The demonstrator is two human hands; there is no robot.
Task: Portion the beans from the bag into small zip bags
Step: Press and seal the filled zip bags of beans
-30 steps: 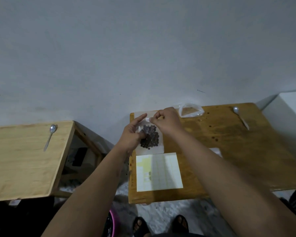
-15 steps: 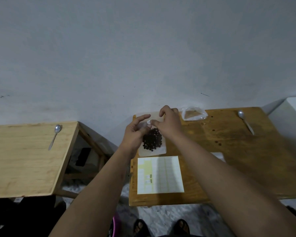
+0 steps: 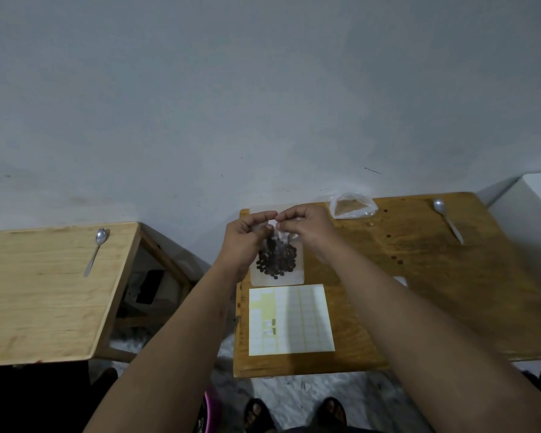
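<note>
Here the small zip bag [image 3: 278, 276], its dark beans [image 3: 277, 260] pooled low, lay on the tabletop [image 3: 419, 276] just beyond a label sheet [image 3: 294, 320]. The left hand [image 3: 245, 242] and right hand [image 3: 306, 229] pinched its top edge, probably to press the seal closed.

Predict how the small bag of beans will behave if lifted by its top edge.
The bag would probably sag, as its clear film looks thin. The beans, a loose heap, would likely slide to the bottom and weigh it down.
</note>
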